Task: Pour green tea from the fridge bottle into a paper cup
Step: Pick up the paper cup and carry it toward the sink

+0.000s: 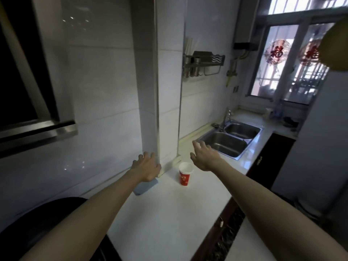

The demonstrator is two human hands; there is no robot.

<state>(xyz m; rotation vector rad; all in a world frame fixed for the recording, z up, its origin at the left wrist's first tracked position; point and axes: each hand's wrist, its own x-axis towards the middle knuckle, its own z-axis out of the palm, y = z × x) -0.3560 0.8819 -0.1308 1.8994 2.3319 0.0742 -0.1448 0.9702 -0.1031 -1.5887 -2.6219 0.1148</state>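
Right hand: our right hand (204,157) hangs above the counter with fingers spread and nothing in it.
Left hand: our left hand (147,166) is likewise loose and bare, fingers splayed near the foot of the tiled pillar (150,91), over a blue cloth (146,187).
Cup: the cup (186,173) stands upright on the counter (169,213) between our two hands, mouth up and apparently dry inside; it sits below and just to the left of our right hand, so we judge that hand the nearer.
Bottle: we see no bottle and no fridge door for certain; the pale tall surface at far right may be the fridge, but we cannot tell.
Key relation: the cup is within reach ahead, while the tea lies somewhere outside our view, so we judge fetching the bottle comes first.
Edges: the counter's front edge runs down to our right above dark cabinets; the sink (231,140) lies beyond our right hand, well apart from the cup.
Open room: bare counter stretches from the cup toward us, leaving space to set a bottle down; the pillar and wall close off the left.
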